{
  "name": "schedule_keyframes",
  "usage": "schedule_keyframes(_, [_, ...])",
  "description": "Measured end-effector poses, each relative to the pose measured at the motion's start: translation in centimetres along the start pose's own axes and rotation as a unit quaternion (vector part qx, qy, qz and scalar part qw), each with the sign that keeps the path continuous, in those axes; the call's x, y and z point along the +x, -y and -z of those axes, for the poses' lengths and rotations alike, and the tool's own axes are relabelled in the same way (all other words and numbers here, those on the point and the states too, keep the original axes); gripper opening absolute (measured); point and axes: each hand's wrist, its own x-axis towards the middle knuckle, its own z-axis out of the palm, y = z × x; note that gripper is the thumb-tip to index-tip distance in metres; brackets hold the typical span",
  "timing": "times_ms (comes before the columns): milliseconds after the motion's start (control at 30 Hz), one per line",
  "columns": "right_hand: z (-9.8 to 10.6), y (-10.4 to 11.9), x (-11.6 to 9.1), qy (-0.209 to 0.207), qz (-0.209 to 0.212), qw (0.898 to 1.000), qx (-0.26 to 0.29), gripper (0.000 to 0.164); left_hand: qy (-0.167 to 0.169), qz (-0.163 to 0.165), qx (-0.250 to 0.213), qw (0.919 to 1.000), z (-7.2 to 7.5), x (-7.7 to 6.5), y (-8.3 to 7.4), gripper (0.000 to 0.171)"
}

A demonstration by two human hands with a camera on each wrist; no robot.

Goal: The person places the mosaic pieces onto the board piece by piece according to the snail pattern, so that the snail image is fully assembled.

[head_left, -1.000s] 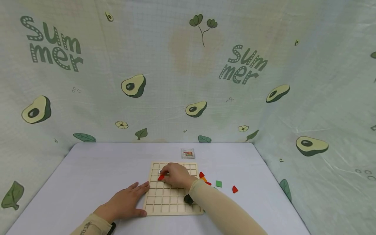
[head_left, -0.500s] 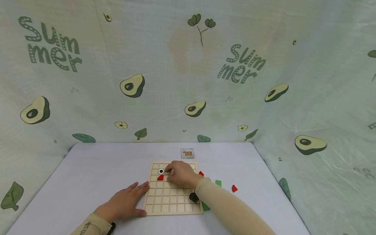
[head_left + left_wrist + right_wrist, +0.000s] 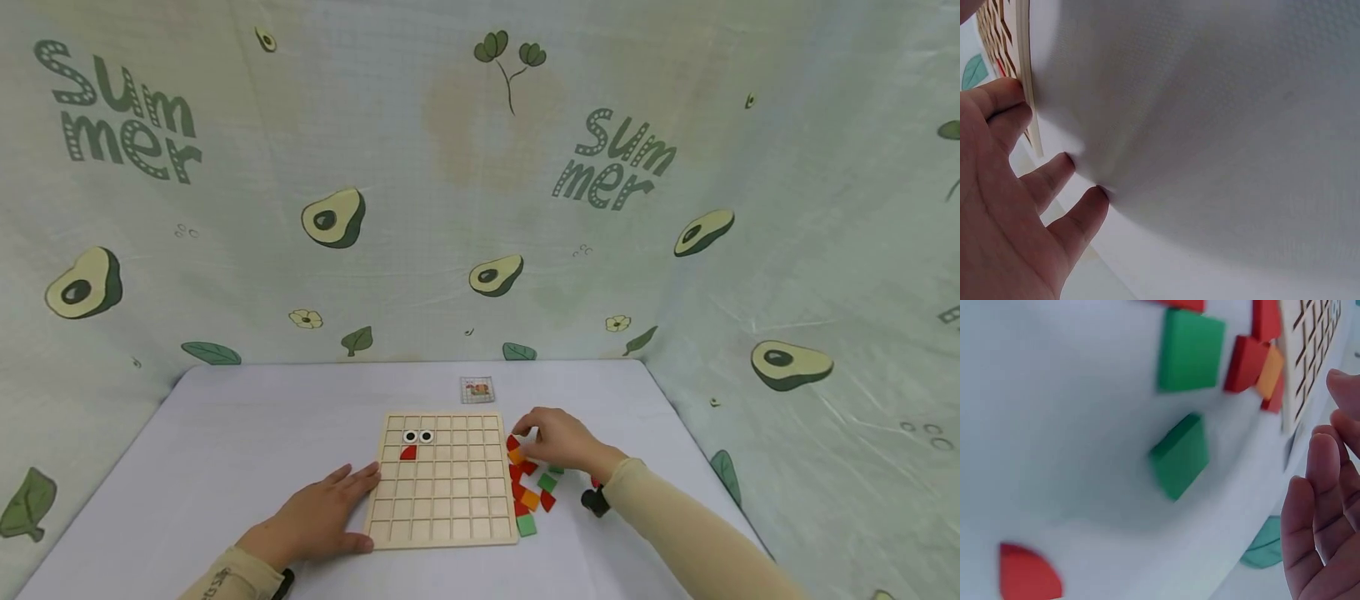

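A pale wooden grid board (image 3: pixel 450 510) lies on the table. Two round eye pieces, one (image 3: pixel 410 437) left of the other (image 3: pixel 427 436), sit side by side in its upper left cells. Below the left eye is a red quarter-round piece (image 3: pixel 408 453). My left hand (image 3: pixel 318 515) rests at the board's left edge, fingers spread, fingertips touching the edge and tabletop. My right hand (image 3: pixel 566 442) hovers over loose coloured pieces beside the board's right edge, fingers bent loosely; no piece shows between them. Among those pieces are a green square (image 3: pixel 527 525) and an orange square (image 3: pixel 530 500).
A small picture card (image 3: pixel 477 389) lies behind the board. In the right wrist view, a green square (image 3: pixel 1192 350), another green piece (image 3: pixel 1182 456) and a red quarter-round (image 3: pixel 1027 573) lie on the white tabletop. A printed cloth (image 3: pixel 420 275) hangs behind the table.
My right hand has left the board's upper left and moved right to the loose pieces. The second eye piece now shows beside the first. My left hand stays put.
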Motion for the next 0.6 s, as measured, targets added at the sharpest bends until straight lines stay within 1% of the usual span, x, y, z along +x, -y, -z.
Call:
schedule_keyframes(133, [0.2,-1.6,-1.0,-0.001,-0.02,1.0,0.007,0.025,-0.005,-0.004,-0.001,1.0,0.1,0.0,-0.1,0.095])
schedule_keyframes(233, [0.2,-2.2,-1.3,0.0,-0.013,1.0,0.009,0.025,-0.005,-0.001,0.0,1.0,0.1,0.0,-0.1,0.095])
schedule_keyframes(433, [-0.2,-2.7,-1.4,0.008,-0.007,1.0,0.012,0.026,-0.003,0.01,-0.001,0.9999,0.0,0.0,-0.2,0.095])
schedule_keyframes(600, [-0.4,-2.5,-1.1,0.011,-0.004,1.0,0.009,0.027,-0.001,0.014,-0.003,0.9999,0.1,0.0,-0.4,0.096])
